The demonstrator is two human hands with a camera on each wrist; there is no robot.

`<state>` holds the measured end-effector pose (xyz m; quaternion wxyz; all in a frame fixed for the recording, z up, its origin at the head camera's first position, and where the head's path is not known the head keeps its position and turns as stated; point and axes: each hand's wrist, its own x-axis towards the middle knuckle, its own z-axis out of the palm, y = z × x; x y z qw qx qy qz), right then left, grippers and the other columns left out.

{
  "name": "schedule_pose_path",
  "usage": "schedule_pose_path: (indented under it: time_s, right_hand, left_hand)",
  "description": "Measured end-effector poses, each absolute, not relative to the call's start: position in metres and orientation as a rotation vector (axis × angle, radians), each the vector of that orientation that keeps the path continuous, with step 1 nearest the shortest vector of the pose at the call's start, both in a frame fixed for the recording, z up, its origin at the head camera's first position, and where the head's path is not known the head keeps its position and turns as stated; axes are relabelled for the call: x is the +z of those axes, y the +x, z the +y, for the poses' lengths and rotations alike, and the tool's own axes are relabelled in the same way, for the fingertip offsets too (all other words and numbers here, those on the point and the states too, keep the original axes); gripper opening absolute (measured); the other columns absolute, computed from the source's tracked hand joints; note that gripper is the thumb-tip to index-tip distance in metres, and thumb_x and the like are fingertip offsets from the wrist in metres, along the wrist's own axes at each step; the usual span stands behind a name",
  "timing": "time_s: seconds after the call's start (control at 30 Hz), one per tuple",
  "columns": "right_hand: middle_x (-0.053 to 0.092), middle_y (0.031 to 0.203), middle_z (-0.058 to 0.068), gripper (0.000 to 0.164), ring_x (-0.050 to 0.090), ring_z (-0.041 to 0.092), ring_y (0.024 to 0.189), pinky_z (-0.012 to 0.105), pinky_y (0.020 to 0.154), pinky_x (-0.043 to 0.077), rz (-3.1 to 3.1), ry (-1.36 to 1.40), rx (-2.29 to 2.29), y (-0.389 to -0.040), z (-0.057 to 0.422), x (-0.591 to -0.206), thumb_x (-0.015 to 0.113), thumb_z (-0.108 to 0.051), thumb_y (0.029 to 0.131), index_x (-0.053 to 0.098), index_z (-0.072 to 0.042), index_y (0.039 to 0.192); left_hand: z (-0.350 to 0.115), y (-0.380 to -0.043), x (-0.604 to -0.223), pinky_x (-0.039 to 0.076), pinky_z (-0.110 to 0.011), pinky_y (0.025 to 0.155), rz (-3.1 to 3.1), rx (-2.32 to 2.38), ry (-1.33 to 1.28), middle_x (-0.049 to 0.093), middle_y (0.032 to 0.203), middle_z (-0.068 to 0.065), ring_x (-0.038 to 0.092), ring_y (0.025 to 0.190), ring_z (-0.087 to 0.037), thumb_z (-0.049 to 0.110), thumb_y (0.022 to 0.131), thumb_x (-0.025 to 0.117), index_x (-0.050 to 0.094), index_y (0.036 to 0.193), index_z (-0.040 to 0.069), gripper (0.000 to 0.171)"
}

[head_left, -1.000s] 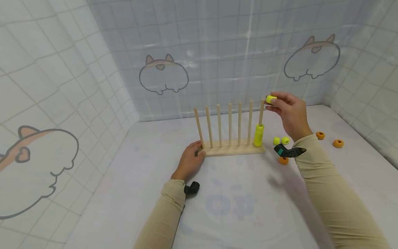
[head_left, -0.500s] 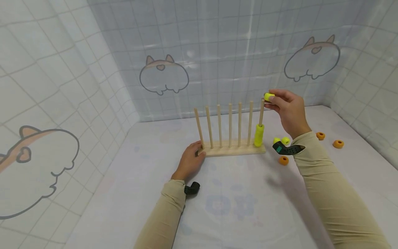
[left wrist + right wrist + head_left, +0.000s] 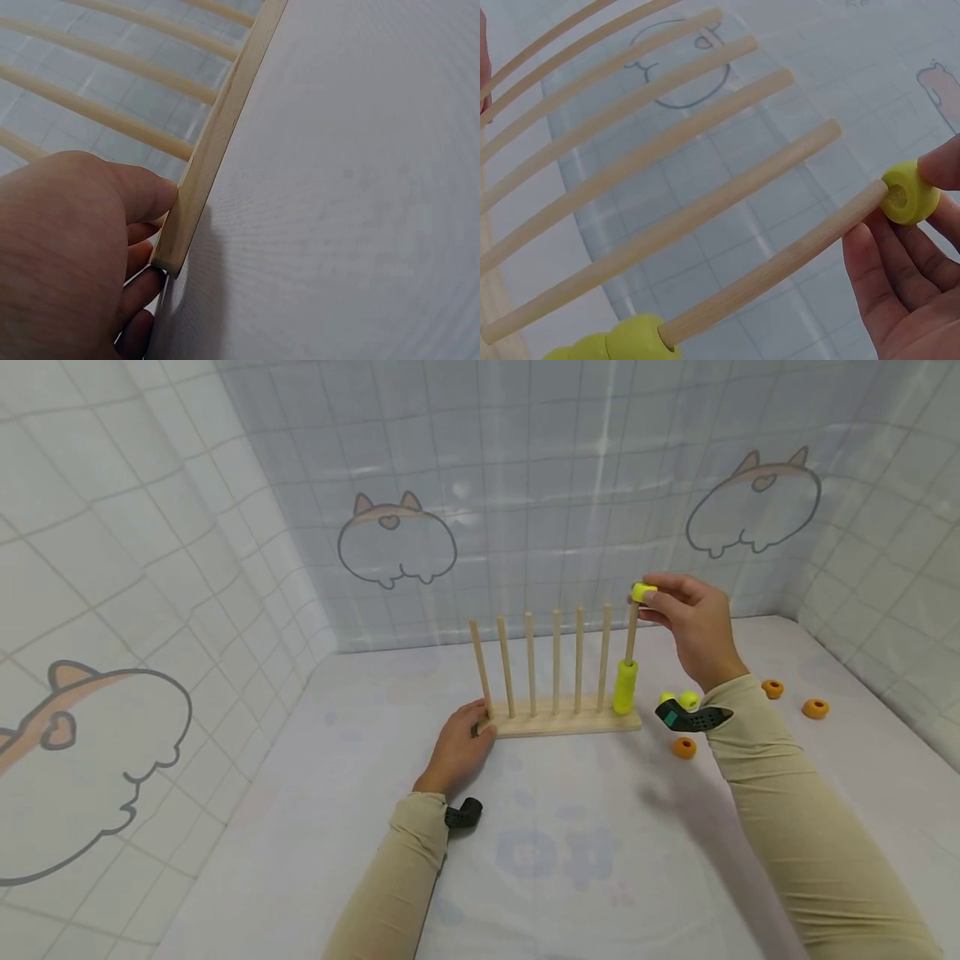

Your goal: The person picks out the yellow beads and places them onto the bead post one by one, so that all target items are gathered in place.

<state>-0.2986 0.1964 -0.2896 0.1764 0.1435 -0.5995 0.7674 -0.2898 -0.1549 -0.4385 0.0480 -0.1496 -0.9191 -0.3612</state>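
A wooden rack (image 3: 558,724) with several upright pegs stands on the white cloth. My left hand (image 3: 459,745) grips its left end, thumb on the front edge of the base (image 3: 196,184) and the other fingers behind. Yellow beads (image 3: 624,687) are stacked at the foot of the rightmost peg (image 3: 632,635). At that peg's top my right hand (image 3: 693,622) pinches another yellow bead (image 3: 642,592) between thumb and fingers. In the right wrist view the bead's hole (image 3: 897,196) sits right at the peg tip, and a lower finger touches the peg's side.
Two loose yellow beads (image 3: 688,700) lie right of the rack, partly behind the right wrist's black strap (image 3: 693,718). An orange bead (image 3: 684,747) lies nearer, and two more orange beads (image 3: 816,708) lie farther right. A tile-patterned sheet (image 3: 525,485) rises behind the rack.
My right hand has moved slightly left and up, bringing the yellow bead from beside the rightmost peg to over its tip. The left hand and rack have stayed in place.
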Motion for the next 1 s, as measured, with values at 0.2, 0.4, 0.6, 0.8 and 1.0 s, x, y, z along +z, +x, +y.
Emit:
schedule_pose_path:
  time_s: [0.2,0.4,0.6,0.8,1.0]
  right_hand:
    - [0.069,0.108,0.013,0.026,0.07,0.023,0.099,0.026,0.086,0.057,-1.696,0.404,2.168,-0.3008,0.195,-0.2921,0.07,-0.003,0.093,0.068,0.006,0.117]
    - [0.069,0.109,0.013,0.026,0.07,0.022,0.1,0.025,0.086,0.057,-1.719,0.405,2.148,-0.302,0.1948,-0.2926,0.071,-0.003,0.092,0.069,0.005,0.117]
    - [0.068,0.111,0.012,0.027,0.069,0.021,0.1,0.024,0.086,0.056,-1.765,0.402,2.105,-0.3015,0.1944,-0.2914,0.07,-0.004,0.093,0.069,0.003,0.119]
    - [0.068,0.11,0.01,0.028,0.068,0.02,0.1,0.022,0.086,0.055,-1.8,0.398,2.08,-0.3001,0.1935,-0.2909,0.071,-0.005,0.093,0.069,0.002,0.12]
    - [0.068,0.111,0.009,0.029,0.065,0.019,0.099,0.021,0.086,0.055,-1.827,0.389,2.063,-0.2992,0.193,-0.2915,0.071,-0.005,0.093,0.069,0.0,0.121]
  left_hand:
    - [-0.1549,-0.2893,-0.4387,0.028,-0.044,0.118,-2.807,-1.094,-0.454,0.046,0.153,-0.008,0.037,0.143,-0.029,0.023,0.1,0.06,0.056,0.141,0.0,0.047]
    - [-0.1548,-0.2887,-0.4371,0.028,-0.044,0.118,-2.804,-1.095,-0.456,0.046,0.152,-0.008,0.038,0.142,-0.03,0.023,0.1,0.06,0.056,0.14,-0.001,0.047]
    - [-0.155,-0.2885,-0.4362,0.028,-0.044,0.118,-2.799,-1.087,-0.469,0.047,0.152,-0.009,0.038,0.142,-0.03,0.022,0.099,0.06,0.057,0.139,-0.002,0.046]
    - [-0.1548,-0.2893,-0.4364,0.027,-0.042,0.118,-2.805,-1.072,-0.47,0.047,0.151,-0.009,0.038,0.142,-0.029,0.022,0.099,0.06,0.057,0.139,-0.002,0.047]
    - [-0.154,-0.2879,-0.4353,0.027,-0.044,0.118,-2.804,-1.083,-0.464,0.047,0.151,-0.01,0.038,0.142,-0.03,0.022,0.099,0.06,0.056,0.139,-0.002,0.047]
